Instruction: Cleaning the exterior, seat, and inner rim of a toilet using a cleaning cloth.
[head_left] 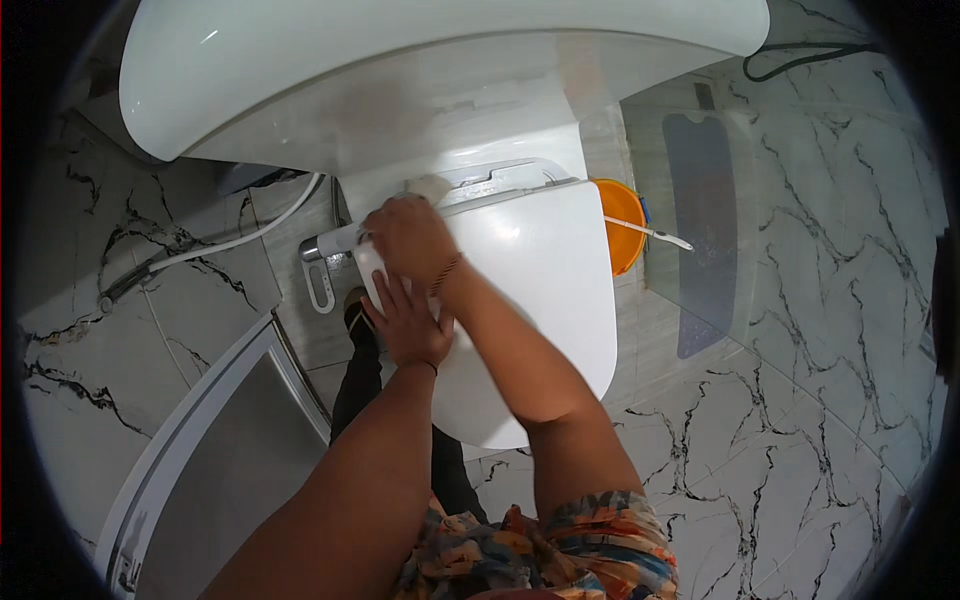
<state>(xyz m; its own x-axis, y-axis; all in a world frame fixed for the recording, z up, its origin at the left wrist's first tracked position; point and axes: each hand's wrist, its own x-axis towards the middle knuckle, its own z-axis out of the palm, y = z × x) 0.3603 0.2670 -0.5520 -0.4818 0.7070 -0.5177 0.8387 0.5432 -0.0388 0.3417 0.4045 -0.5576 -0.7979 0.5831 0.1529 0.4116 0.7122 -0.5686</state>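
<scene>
A white toilet lid [540, 310] lies closed in front of me. My left hand [408, 322] rests flat on its left part, fingers spread toward the rear left corner. Just beyond it, my right hand [410, 238] is bent over the rear left corner by the hinge, fingers curled down. A pale beige cloth or sponge [430, 187] shows at the far side of its knuckles, partly covered by the hand. Left of that corner, a white and chrome side fitting with a looped lever [320, 280] sticks out. The fingertips of my right hand are partly hidden.
An orange bucket [622, 235] with a white-handled brush [650, 232] stands right of the toilet. Beyond it is a glass panel [770, 250]. A large white curved surface [440, 25] overhangs the back. At left are a white hose [230, 240] and a white-framed door [200, 400].
</scene>
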